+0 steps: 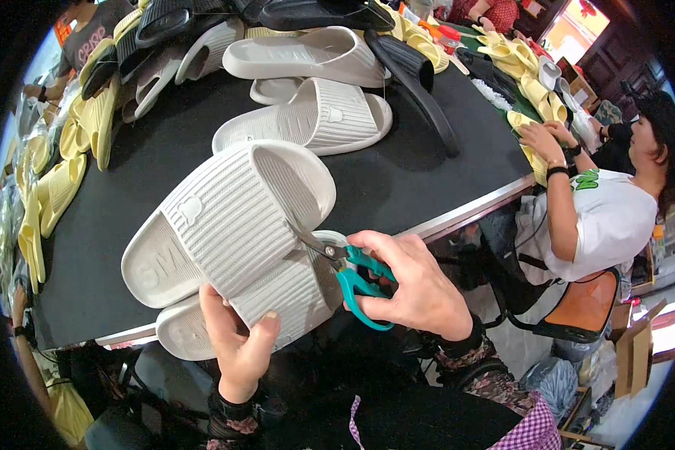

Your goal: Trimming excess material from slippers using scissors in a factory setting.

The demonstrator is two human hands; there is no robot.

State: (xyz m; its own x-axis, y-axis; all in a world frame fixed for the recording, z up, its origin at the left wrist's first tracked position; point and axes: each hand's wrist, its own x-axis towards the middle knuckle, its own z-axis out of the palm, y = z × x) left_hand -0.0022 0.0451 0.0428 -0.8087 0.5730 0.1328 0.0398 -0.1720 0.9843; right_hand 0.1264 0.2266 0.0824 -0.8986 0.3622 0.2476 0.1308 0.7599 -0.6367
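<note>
Two light grey slide sandals with ribbed straps are held up over the near edge of the table. The upper slide [229,217] bears a small raised animal-head shape on its strap and partly covers the lower slide [296,292]. My left hand [236,341] is closed on the pair at their near side, its thumb against the lower one. Wrapped in my right hand [424,285] are teal-handled scissors [330,251]. Their metal blades point up and left, touching or very near the strap edge of the upper slide. Whether anything lies between the blades I cannot tell.
More grey slides [307,124] lie just beyond on the black table [442,187]. Black slides [420,97] are heaped at the back, yellow slides [60,184] at the left. On the right a co-worker [604,202] handles yellow slides beside an orange-seated chair [581,307].
</note>
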